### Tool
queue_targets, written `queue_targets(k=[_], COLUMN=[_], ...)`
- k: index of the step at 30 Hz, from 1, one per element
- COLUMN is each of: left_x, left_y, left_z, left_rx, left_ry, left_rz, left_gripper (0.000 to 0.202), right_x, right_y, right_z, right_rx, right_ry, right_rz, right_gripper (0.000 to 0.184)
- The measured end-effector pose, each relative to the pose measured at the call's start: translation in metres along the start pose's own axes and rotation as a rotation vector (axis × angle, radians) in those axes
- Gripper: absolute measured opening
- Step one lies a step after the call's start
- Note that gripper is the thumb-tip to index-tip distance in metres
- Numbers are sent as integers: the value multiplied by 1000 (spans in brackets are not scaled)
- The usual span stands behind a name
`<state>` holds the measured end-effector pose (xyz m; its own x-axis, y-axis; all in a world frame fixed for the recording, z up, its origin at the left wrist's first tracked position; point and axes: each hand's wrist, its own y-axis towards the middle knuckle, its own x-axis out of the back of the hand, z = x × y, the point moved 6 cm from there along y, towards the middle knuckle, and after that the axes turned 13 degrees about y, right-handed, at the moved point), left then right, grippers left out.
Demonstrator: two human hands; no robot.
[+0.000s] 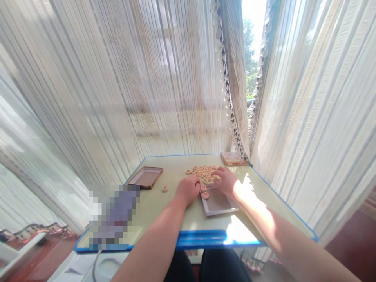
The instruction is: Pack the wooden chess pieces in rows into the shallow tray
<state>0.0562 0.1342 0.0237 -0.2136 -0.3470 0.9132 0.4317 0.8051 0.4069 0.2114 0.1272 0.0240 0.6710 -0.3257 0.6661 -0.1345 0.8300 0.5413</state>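
Round wooden Chinese chess pieces (202, 171) lie in a loose cluster at the middle of the folding table (164, 215). Just in front of them stands a shallow open box (220, 201); two pieces with red characters (205, 195) rest inside along its left side. My left hand (188, 190) is at the box's upper left corner with its fingers curled in; what lies under them is hidden. Over the cluster's right edge, my right hand (226, 180) has bent fingers and thumb around a light piece (217, 177). A lone piece (165, 188) lies farther left.
At the left lies a box lid (147, 177), inner side up. A blurred-out object (117, 215) covers the table's left front, with a cable (95, 264) below it. A flat box (233, 158) sits at the far right corner. Curtains (176, 78) hang close around the table.
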Motion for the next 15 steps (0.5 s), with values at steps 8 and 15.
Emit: queue_targets(k=[8, 15], left_x=[5, 4], left_y=[-1, -1], left_z=[-3, -3], left_rx=[-3, 2], left_ry=[-15, -41], left_rz=[-11, 3], left_gripper=[23, 25], right_x=[-4, 0], right_y=[2, 1], right_z=[-11, -11], right_rx=[-21, -38], right_ry=[-46, -64], right_rz=[58, 51], right_gripper=[26, 26])
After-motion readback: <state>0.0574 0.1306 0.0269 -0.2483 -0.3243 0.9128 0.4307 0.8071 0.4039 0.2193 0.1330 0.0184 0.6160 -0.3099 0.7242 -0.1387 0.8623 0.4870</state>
